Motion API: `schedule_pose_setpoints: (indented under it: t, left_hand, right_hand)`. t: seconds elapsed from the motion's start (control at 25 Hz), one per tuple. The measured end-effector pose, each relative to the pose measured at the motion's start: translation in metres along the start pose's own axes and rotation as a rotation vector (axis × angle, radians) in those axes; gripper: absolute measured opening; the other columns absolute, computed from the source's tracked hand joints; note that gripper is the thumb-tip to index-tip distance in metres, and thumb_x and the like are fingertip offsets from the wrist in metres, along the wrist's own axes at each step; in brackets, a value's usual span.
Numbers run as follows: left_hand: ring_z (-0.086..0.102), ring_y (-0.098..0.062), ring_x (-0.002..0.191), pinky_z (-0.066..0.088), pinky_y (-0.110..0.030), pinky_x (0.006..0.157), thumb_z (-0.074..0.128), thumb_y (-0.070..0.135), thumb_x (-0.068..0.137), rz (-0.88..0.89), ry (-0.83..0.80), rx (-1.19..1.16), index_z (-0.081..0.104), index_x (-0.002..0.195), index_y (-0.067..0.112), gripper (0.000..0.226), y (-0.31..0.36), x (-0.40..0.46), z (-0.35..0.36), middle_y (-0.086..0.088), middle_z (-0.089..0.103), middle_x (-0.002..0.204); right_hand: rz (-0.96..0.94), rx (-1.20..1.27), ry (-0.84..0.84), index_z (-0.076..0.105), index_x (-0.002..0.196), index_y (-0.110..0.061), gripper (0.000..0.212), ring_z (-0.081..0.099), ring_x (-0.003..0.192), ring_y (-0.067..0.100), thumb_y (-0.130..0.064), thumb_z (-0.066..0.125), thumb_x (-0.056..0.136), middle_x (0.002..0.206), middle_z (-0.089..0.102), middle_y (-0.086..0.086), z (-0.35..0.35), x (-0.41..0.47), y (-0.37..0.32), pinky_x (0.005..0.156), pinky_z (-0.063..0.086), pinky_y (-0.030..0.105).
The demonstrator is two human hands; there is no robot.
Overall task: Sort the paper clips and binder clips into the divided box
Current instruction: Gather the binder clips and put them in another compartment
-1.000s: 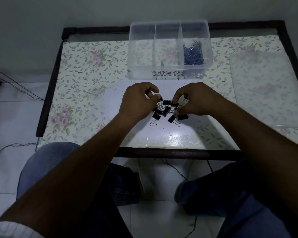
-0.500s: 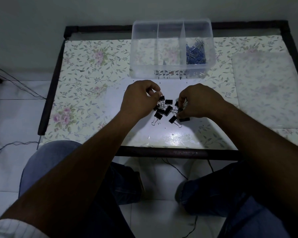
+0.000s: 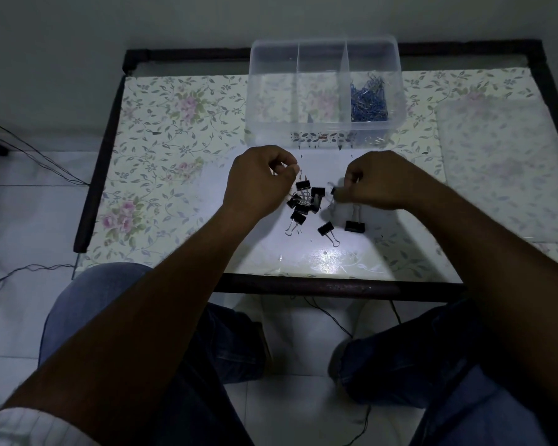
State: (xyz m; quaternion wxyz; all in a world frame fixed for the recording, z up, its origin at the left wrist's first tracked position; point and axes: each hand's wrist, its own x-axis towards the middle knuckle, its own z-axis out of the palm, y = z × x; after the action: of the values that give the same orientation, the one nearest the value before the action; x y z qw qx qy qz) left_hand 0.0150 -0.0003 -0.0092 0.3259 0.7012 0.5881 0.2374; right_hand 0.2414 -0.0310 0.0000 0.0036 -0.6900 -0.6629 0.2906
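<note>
Dim light falls on a flower-patterned worktop (image 3: pixel 161 162) with a dark frame, set against a plain wall, tiled floor and a few loose cables below. Beyond both hands stands the clear divided box (image 3: pixel 324 91), three compartments side by side; the one ahead of the right hand holds a heap of blue paper clips (image 3: pixel 368 99), while the other two look bare as far as can be made out. No paper clips show on the worktop, so that half of the sort appears done. What is left, by my reading, is the black binder clips (image 3: pixel 306 201): a tangled cluster lies between the two hands, with three more singles a little nearer the person than the cluster, none yet in the box. The left hand (image 3: pixel 260 185) has its fingers curled with thumb against forefinger just beside the cluster's far edge; whether it pinches a clip there I cannot tell. The right hand (image 3: pixel 372 181) is curled too, its fingertips pinching what looks like a binder clip at the cluster's right side. A frosted sheet, perhaps the lid (image 3: pixel 503 169), lies well out past the right hand.
</note>
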Motion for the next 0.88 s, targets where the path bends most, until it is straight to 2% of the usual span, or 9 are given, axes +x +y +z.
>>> schedule_pose_setpoints:
  t: [0.08, 0.12, 0.2, 0.32, 0.48, 0.56, 0.64, 0.8, 0.88]
  left_hand:
    - [0.064, -0.002, 0.073, 0.046, -0.014, 0.071, 0.068, 0.028, 0.092, -0.042, 0.026, -0.036, 0.079, 0.093, 0.025, 0.012, -0.001, 0.003, -0.003, 0.009, 0.072, 0.084]
    - [0.066, -0.004, 0.076, 0.047, -0.017, 0.072, 0.067, 0.029, 0.092, -0.066, 0.033, -0.037, 0.079, 0.091, 0.024, 0.013, -0.002, 0.004, -0.004, 0.009, 0.073, 0.084]
    - [0.064, -0.005, 0.074, 0.047, -0.020, 0.071, 0.067, 0.034, 0.093, -0.089, 0.003, 0.049, 0.076, 0.083, 0.024, 0.017, -0.007, 0.006, -0.005, 0.012, 0.070, 0.078]
    - [0.058, -0.004, 0.070, 0.038, -0.021, 0.062, 0.073, 0.044, 0.088, -0.077, -0.161, 0.280, 0.067, 0.072, 0.027, 0.024, -0.013, 0.002, 0.000, 0.016, 0.059, 0.070]
    - [0.056, 0.000, 0.067, 0.038, -0.022, 0.058, 0.086, 0.043, 0.072, -0.013, -0.270, 0.341, 0.067, 0.073, 0.021, 0.029, -0.012, -0.011, 0.016, 0.013, 0.062, 0.068]
    - [0.056, -0.005, 0.065, 0.041, -0.024, 0.058, 0.090, 0.044, 0.065, 0.017, -0.266, 0.356, 0.064, 0.073, 0.019, 0.037, -0.010, -0.016, 0.022, 0.010, 0.062, 0.066]
    - [0.057, -0.010, 0.066, 0.042, -0.026, 0.058, 0.091, 0.043, 0.063, 0.038, -0.251, 0.382, 0.062, 0.073, 0.018, 0.039, -0.010, -0.019, 0.026, 0.009, 0.062, 0.067]
    - [0.063, -0.014, 0.073, 0.038, -0.023, 0.062, 0.081, 0.019, 0.069, 0.059, -0.278, 0.360, 0.065, 0.075, 0.018, 0.017, -0.009, -0.020, 0.027, 0.009, 0.064, 0.071]
    - [0.061, -0.014, 0.071, 0.040, -0.022, 0.060, 0.079, 0.017, 0.074, -0.037, -0.310, 0.236, 0.064, 0.079, 0.016, 0.015, -0.001, -0.015, 0.019, 0.009, 0.060, 0.070]
  right_hand:
    - [0.015, 0.453, -0.058, 0.062, 0.072, -0.013, 0.031, 0.042, 0.057, 0.014, -0.038, 0.061, 0.089, 0.065, 0.054, -0.006, -0.012, -0.001, 0.004, 0.053, 0.029, 0.024]
    - [0.011, 0.750, -0.139, 0.057, 0.070, -0.012, 0.024, 0.031, 0.054, 0.015, -0.031, 0.053, 0.085, 0.061, 0.045, -0.005, -0.016, -0.002, 0.004, 0.051, 0.022, 0.023]
    - [-0.036, 1.251, -0.295, 0.047, 0.068, -0.013, 0.014, 0.018, 0.057, 0.015, -0.025, 0.043, 0.075, 0.066, 0.026, -0.001, -0.022, -0.004, 0.002, 0.050, 0.012, 0.023]
    - [-0.110, 1.642, -0.398, 0.043, 0.067, -0.015, 0.015, 0.014, 0.060, 0.014, -0.030, 0.042, 0.072, 0.071, 0.020, -0.001, -0.024, -0.008, -0.004, 0.048, 0.010, 0.024]
    - [-0.068, 1.855, -0.307, 0.061, 0.081, -0.014, 0.024, 0.030, 0.057, 0.011, -0.029, 0.045, 0.072, 0.074, 0.046, -0.002, -0.021, -0.009, -0.004, 0.044, 0.017, 0.019]
    - [0.008, 1.900, -0.231, 0.065, 0.084, -0.015, 0.026, 0.036, 0.057, 0.011, -0.031, 0.045, 0.081, 0.079, 0.052, -0.001, -0.021, -0.006, -0.002, 0.042, 0.021, 0.019]
    - [0.082, 1.911, -0.157, 0.061, 0.077, -0.016, 0.031, 0.036, 0.056, 0.011, -0.037, 0.044, 0.093, 0.075, 0.051, -0.002, -0.020, -0.003, 0.000, 0.043, 0.022, 0.019]
    - [0.208, 1.866, -0.066, 0.052, 0.068, -0.019, 0.041, 0.034, 0.054, 0.011, -0.043, 0.049, 0.101, 0.065, 0.043, -0.004, -0.018, 0.001, 0.003, 0.045, 0.020, 0.021]
    - [0.240, 1.850, -0.040, 0.051, 0.066, -0.019, 0.044, 0.033, 0.054, 0.012, -0.045, 0.049, 0.101, 0.064, 0.040, -0.004, -0.019, 0.000, 0.003, 0.046, 0.021, 0.021]
